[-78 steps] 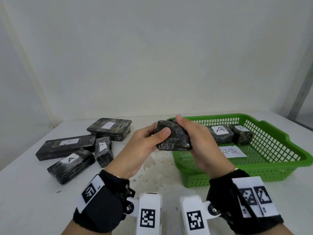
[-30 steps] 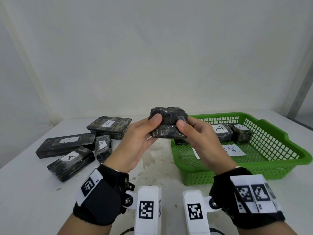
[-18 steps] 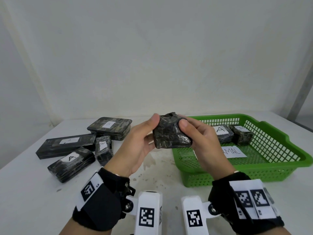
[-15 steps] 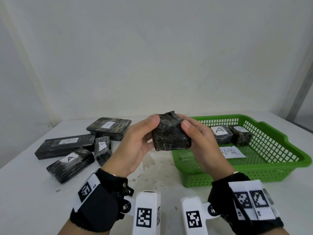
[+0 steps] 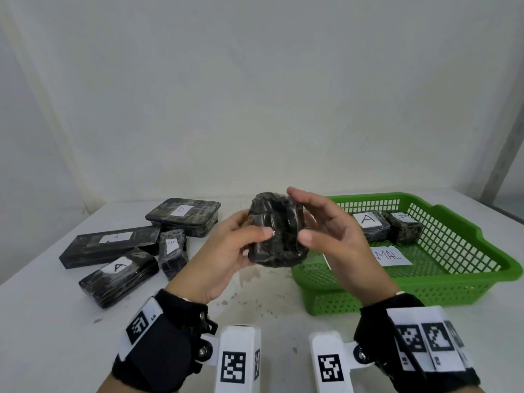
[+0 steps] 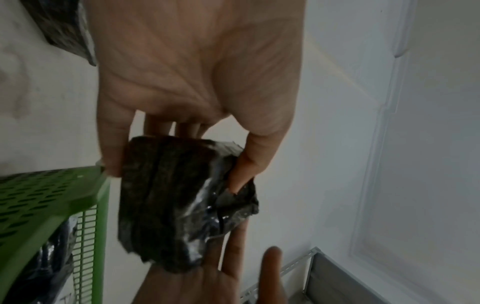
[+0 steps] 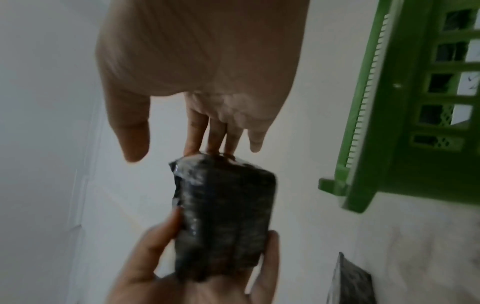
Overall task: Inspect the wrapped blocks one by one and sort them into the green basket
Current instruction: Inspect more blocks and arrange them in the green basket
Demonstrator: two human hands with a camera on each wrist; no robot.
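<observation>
A dark wrapped block [image 5: 276,234] is held up in the air just left of the green basket [image 5: 453,290]. My left hand [image 5: 252,231] grips it, thumb on the near face and fingers behind. The left wrist view shows the same grip on the block [image 6: 168,195], with crumpled wrap under the thumb. My right hand [image 5: 312,217] has straight fingers touching the block's far right side, and its thumb is off it. In the right wrist view, those fingertips [image 7: 207,150] rest on the end of the block [image 7: 226,216]. No label shows on it.
Two wrapped blocks [image 5: 368,225] [image 5: 404,228] and a paper note [image 5: 391,256] lie in the basket. On the white table at left lie several more blocks: a flat one marked B [image 5: 184,215], a long one [image 5: 113,242], one marked A [image 5: 119,275] and a small one [image 5: 171,248].
The block has been turned over between both hands. My right thumb has come off it and the right fingers have straightened, while the left hand keeps its grip.
</observation>
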